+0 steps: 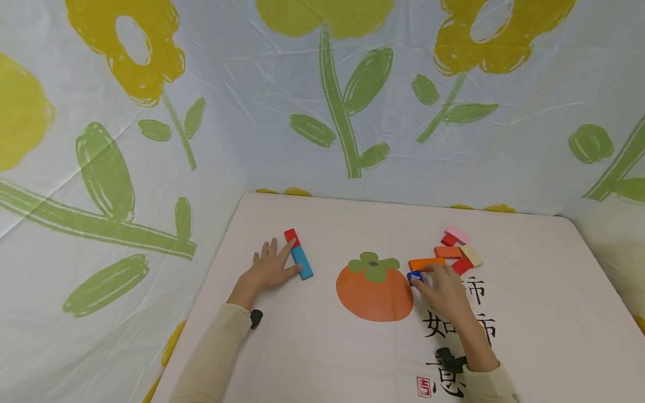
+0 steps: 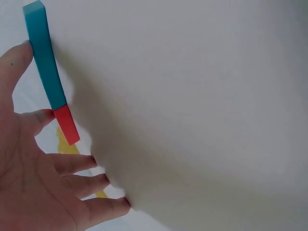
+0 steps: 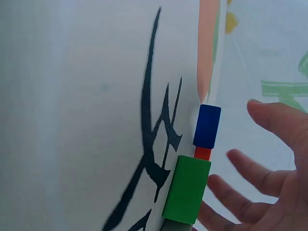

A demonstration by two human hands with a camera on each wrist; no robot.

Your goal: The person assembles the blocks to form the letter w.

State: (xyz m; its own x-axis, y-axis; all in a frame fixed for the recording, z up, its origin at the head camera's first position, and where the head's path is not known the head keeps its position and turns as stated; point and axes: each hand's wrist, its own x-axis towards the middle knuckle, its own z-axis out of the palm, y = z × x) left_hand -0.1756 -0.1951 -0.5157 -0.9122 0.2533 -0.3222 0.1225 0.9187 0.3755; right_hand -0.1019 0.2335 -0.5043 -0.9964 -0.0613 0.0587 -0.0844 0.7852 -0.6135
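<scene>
My left hand (image 1: pixel 269 267) lies spread on the left of the table, its thumb and index finger touching the edge of two blocks set end to end. These are a red block (image 1: pixel 291 238) and a longer light blue block (image 1: pixel 302 262). On the right, my right hand (image 1: pixel 445 292) hovers over several blocks with its fingers apart. In the right wrist view, thumb and index finger stand clear of a dark blue block (image 3: pixel 207 126). A green block (image 3: pixel 186 188) lies nearer the other fingertips; the hand mostly hides it in the head view.
Beyond the right hand lie an orange block (image 1: pixel 422 263), a red-orange block (image 1: pixel 447 252), a red block (image 1: pixel 461 266), a beige block (image 1: pixel 471 255) and a pink block (image 1: pixel 458 234). The tablecloth (image 1: pixel 312 347) carries a printed persimmon (image 1: pixel 375 296) and black characters. A flowered curtain (image 1: pixel 282 73) stands behind.
</scene>
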